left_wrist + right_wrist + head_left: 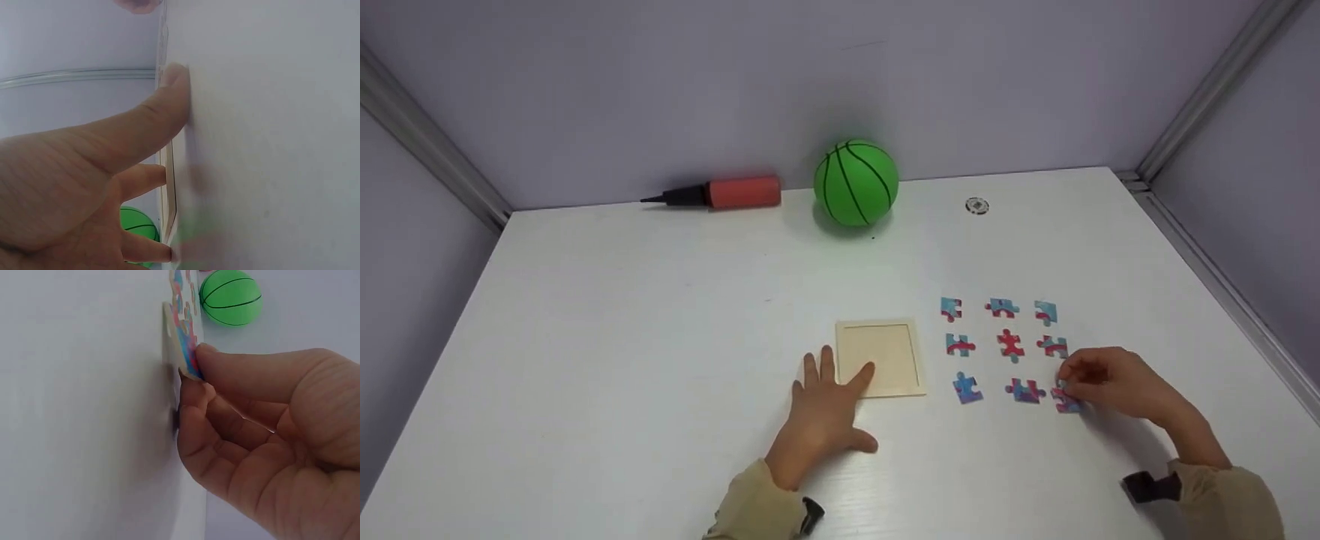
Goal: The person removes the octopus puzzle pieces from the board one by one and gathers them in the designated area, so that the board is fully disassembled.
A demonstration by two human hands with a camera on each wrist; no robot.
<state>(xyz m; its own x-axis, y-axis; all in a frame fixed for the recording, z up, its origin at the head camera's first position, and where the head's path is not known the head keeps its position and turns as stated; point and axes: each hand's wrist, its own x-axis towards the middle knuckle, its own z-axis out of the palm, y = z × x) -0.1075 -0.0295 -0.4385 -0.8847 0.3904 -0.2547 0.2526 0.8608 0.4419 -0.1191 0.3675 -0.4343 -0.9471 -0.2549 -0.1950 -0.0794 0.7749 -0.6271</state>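
Note:
My right hand [1117, 382] pinches a puzzle piece [1065, 401] between thumb and fingers at the front right of the group. In the right wrist view this puzzle piece [184, 349] is tilted, one edge raised off the table. My left hand [821, 416] lies spread, its index fingertip over the bare inside of a square wooden puzzle frame [881, 360], thumb out on the table. The other puzzle pieces lie apart in rough rows right of the frame, among them a red piece [1011, 346] in the middle and a purple-pink piece [1024, 390] beside the pinched one.
Along the back of the white table [622, 337] lie a red and black hand pump [744, 193], a green ball [856, 183] with black lines, and a round black-and-white chip [977, 205]. Pale walls [697, 90] enclose the back and sides.

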